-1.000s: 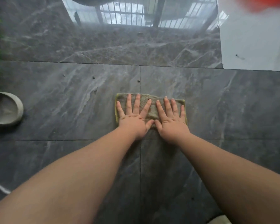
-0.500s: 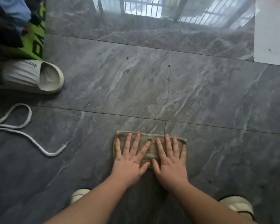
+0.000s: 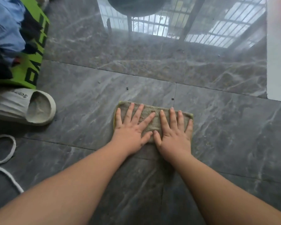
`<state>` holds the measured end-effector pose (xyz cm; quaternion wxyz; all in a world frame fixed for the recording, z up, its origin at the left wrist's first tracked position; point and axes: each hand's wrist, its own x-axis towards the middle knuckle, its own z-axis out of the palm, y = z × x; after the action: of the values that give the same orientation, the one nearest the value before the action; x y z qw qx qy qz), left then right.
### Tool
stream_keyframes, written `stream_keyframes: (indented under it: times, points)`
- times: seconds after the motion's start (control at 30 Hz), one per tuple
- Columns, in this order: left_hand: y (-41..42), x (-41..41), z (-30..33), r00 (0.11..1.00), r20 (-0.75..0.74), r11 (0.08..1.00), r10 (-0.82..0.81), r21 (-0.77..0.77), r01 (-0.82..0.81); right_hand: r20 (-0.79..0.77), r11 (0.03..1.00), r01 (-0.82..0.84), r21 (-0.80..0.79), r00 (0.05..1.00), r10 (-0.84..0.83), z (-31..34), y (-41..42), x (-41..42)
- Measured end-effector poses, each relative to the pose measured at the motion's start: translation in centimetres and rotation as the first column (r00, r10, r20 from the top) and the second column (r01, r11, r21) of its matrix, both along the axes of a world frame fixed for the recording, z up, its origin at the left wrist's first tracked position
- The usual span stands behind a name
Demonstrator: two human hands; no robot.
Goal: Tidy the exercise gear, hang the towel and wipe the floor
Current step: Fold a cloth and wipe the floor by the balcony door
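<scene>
A small grey-green folded cloth [image 3: 152, 120] with a yellow edge lies flat on the dark grey marble floor [image 3: 88, 98]. My left hand [image 3: 131, 127] presses on its left half with fingers straight and spread. My right hand [image 3: 175, 133] presses on its right half, side by side with the left, thumbs nearly touching. Both arms are stretched forward. Most of the cloth is hidden under my palms.
A white slide sandal [image 3: 23, 108] lies at the left. Behind it are a green mat with black letters [image 3: 34, 65] and a pile of blue and dark clothes [image 3: 5, 33]. A white cord [image 3: 5, 156] loops at lower left. A white panel [image 3: 277, 62] stands at right.
Both hands pulled the cloth back toward me, then pushed it forward again across the floor. The hands keep the same flat pose on it.
</scene>
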<state>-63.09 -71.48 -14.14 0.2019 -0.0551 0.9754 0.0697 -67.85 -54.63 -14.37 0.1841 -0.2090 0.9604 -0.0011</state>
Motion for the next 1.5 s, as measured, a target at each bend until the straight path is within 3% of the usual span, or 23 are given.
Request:
stream_keyframes:
  times: [0.3, 0.8, 1.1, 1.37, 1.5]
  points:
    - [-4.0, -19.5, -0.1, 0.999, 0.012, 0.999, 0.041, 0.006, -0.041, 0.041, 1.0, -0.011, -0.02, 0.999, 0.011, -0.1, -4.7, -20.3]
    - [-4.2, -20.2, 0.2, 0.997, 0.065, 0.999, 0.035, 0.004, -0.035, 0.132, 1.0, -0.018, 0.014, 0.991, 0.016, 0.8, -5.2, -21.5]
    - [-3.6, -2.7, 1.1, 0.993, 0.099, 0.998, -0.067, 0.019, 0.065, 0.266, 0.999, -0.041, 0.009, 0.963, 0.037, 2.5, -3.0, -2.9]
    - [-5.3, 15.2, 1.5, 0.986, 0.147, 0.997, -0.08, 0.02, 0.078, 0.255, 0.999, -0.021, -0.036, 0.966, 0.029, 2.2, -3.9, 16.0]
    - [-6.6, 24.1, 1.2, 0.99, 0.132, 0.998, -0.055, 0.018, 0.053, 0.286, 0.993, -0.083, -0.081, 0.953, 0.103, 2.6, -4.2, 23.8]
